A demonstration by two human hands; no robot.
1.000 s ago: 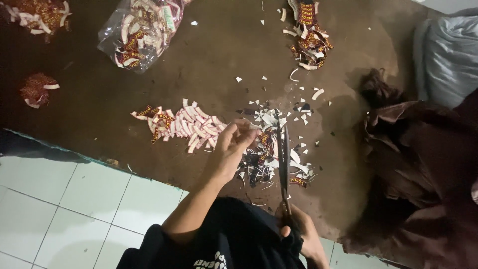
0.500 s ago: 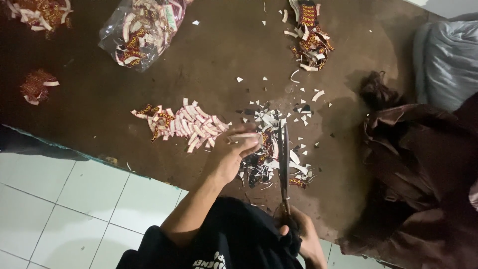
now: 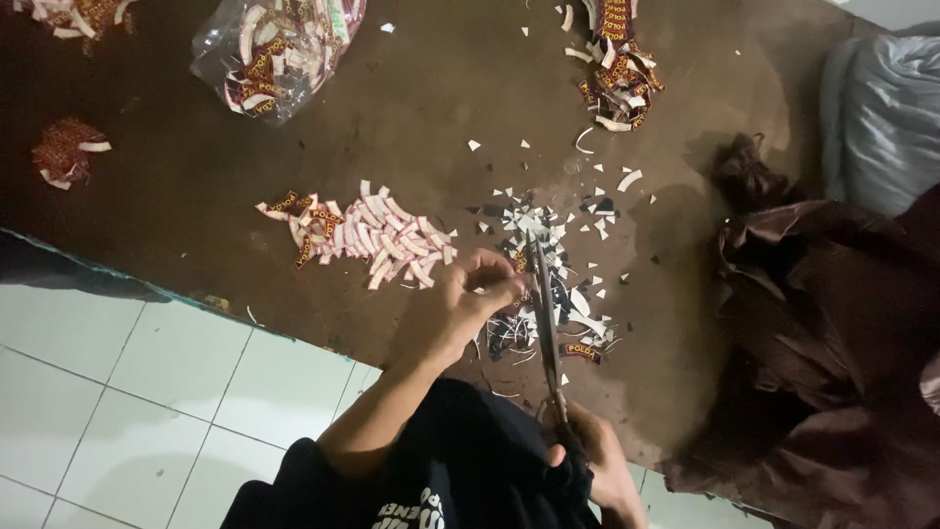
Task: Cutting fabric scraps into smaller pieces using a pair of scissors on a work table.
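Observation:
My left hand (image 3: 458,306) pinches a small embroidered patch at its fingertips, right against the blades of a long pair of scissors (image 3: 545,323). My right hand (image 3: 602,460) grips the scissor handles low in the view, blades pointing away from me. Under the blades lies a heap of white and dark cut scraps (image 3: 548,245). A row of trimmed curved patches (image 3: 367,235), white backs up, lies just left of my left hand on the brown cloth-covered floor (image 3: 431,118).
A clear plastic bag of patches (image 3: 279,49) sits at the top left. More patch piles lie at the top right (image 3: 617,69) and far left (image 3: 64,157). Crumpled brown fabric (image 3: 822,333) fills the right side, a grey sack (image 3: 886,118) behind it. White floor tiles (image 3: 127,392) lower left.
My left hand has shifted slightly right, bringing the small patch up to the scissor blades. The scissors and right hand have stayed almost in place.

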